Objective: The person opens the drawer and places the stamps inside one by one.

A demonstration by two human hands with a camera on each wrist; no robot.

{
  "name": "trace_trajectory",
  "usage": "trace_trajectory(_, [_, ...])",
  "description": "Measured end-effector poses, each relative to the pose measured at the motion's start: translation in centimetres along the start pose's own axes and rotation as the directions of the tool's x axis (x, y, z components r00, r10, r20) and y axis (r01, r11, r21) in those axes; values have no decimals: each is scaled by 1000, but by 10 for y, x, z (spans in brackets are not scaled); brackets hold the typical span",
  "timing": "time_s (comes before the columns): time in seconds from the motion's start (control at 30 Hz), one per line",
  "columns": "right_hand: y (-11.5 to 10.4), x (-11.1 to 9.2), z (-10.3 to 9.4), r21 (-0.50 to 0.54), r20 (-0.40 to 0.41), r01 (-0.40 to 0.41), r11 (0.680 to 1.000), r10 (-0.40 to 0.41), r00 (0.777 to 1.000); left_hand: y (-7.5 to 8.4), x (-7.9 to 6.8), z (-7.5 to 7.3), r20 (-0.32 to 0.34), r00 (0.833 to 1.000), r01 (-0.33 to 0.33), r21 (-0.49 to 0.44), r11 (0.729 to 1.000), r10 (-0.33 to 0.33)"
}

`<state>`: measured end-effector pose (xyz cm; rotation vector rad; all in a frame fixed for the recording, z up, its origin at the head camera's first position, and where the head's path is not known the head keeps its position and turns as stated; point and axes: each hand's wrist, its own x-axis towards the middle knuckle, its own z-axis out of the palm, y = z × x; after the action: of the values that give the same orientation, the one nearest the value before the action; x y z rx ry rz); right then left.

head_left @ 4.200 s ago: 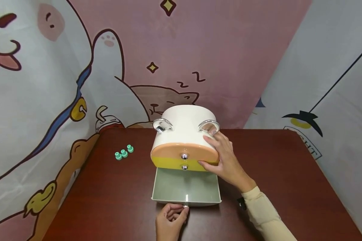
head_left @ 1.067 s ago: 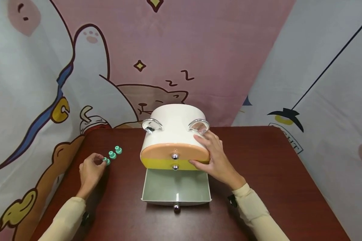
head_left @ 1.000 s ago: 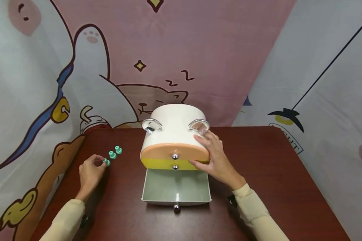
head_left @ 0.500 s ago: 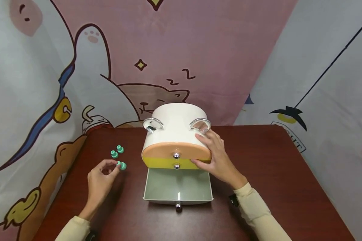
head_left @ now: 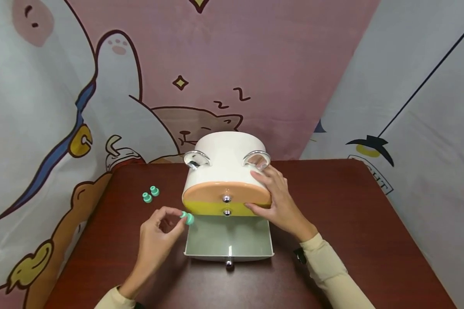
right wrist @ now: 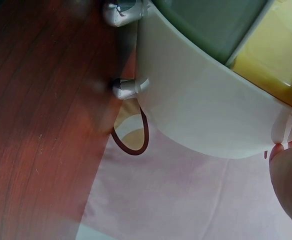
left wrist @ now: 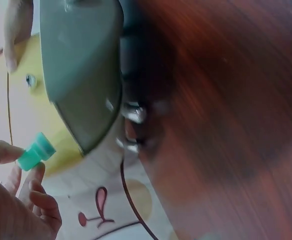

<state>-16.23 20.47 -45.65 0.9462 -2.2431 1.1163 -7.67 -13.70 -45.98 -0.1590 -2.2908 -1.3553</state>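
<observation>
My left hand (head_left: 158, 236) pinches a small mint-green stepped peg (head_left: 188, 218) between thumb and fingertips, just left of the pulled-out drawer. That peg (left wrist: 37, 151) shows close up in the left wrist view. The pale green drawer (head_left: 230, 238) juts from the bottom of a white cabinet (head_left: 228, 154) with orange and yellow drawer fronts. Its inside looks bare. My right hand (head_left: 282, 201) holds the cabinet's right side, thumb against the yellow front (head_left: 209, 209). Two more green pegs (head_left: 147, 197) stand on the table left of the cabinet.
The brown table (head_left: 352, 227) runs back to a cartoon-printed cloth (head_left: 286, 77). Two silver-rimmed ears (head_left: 197, 159) rise from the cabinet top. A silver knob (head_left: 229, 264) sticks out from the drawer's front.
My left hand left the drawer knob, took the nearest of three pegs from the table and carried it right, to the drawer's left edge. My right hand has stayed on the cabinet.
</observation>
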Motion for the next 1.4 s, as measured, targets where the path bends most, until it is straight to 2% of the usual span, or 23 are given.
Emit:
trace_trajectory(0.13, [0, 0, -1, -1, 2, -1, 1000, 1, 1000, 5, -3, 15, 57, 994, -99, 36, 994, 97])
trace_trajectory(0.27, [1, 0, -2, -2, -2, 2, 1000, -2, 1000, 5, -6, 31, 114, 974, -207, 102, 973, 195])
trace_trajectory(0.47, [2, 1, -2, 3, -3, 6, 1000, -6, 1000, 4, -9, 49, 177, 950, -283, 151, 947, 256])
trace_trajectory(0.6, [2, 2, -4, 3, -5, 9, 1000, -9, 1000, 4, -9, 59, 248, 940, -278, 162, 947, 233])
trace_trajectory(0.73, [2, 2, -4, 1, -1, 6, 1000, -6, 1000, 1, -8, 67, 312, 934, -250, 222, 943, 174])
trace_trajectory(0.8, [2, 2, -4, -3, 2, 7, 1000, -6, 1000, 1, -8, 70, 334, 930, -250, 262, 932, 155])
trace_trajectory(0.93, [2, 1, -4, -9, 6, 14, 1000, -14, 1000, 4, -6, 75, 370, 919, -276, 356, 893, 136])
trace_trajectory(1.03, [2, 0, -4, -6, 5, 11, 1000, -11, 1000, 7, -5, 77, 397, 910, -286, 394, 873, 120])
trace_trajectory(1.27, [0, -1, -2, 8, 13, -2, 1000, 2, 1000, 10, -4, 81, 439, 894, -274, 391, 879, 84])
trace_trajectory(1.4, [0, -1, -3, 10, 8, 6, 1000, -7, 1000, 11, -3, 82, 439, 894, -276, 380, 883, 91])
